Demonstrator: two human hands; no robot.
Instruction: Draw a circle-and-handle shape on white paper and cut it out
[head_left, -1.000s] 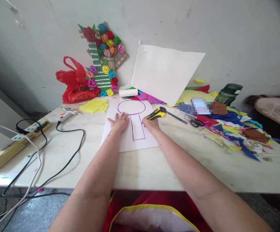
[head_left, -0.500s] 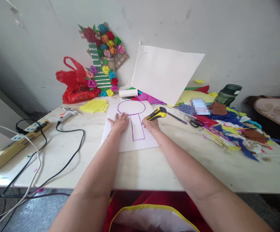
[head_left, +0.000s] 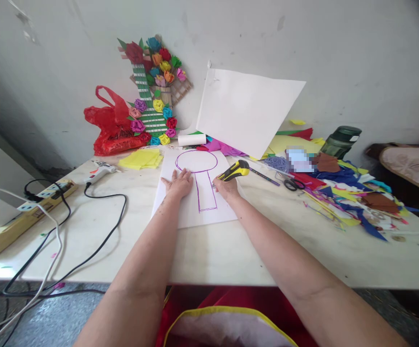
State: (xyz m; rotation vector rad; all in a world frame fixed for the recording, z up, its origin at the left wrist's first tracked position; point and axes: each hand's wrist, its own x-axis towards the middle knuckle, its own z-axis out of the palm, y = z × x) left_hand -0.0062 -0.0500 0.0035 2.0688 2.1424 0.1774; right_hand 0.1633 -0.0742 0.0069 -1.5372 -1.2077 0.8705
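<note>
A white sheet lies on the table, drawn in purple with an oval and a tall rectangle below it. My left hand rests flat on the sheet, fingers spread, left of the rectangle and just under the oval. In my right hand is a yellow and black utility knife, tilted with its tip down at the rectangle's right line. Whether the tip cuts into the sheet is too small to tell. Right of that hand lies a dark purple pen, and black-handled scissors are beyond it.
Left are a glue gun, a power strip and loose cords. Yellow paper, a red bag and a paper-flower piece stand behind. A white board leans on the wall. Scraps and a green bottle are right.
Almost nothing differs. The view has shifted very slightly, while both hands and the knife keep their places on the sheet.
</note>
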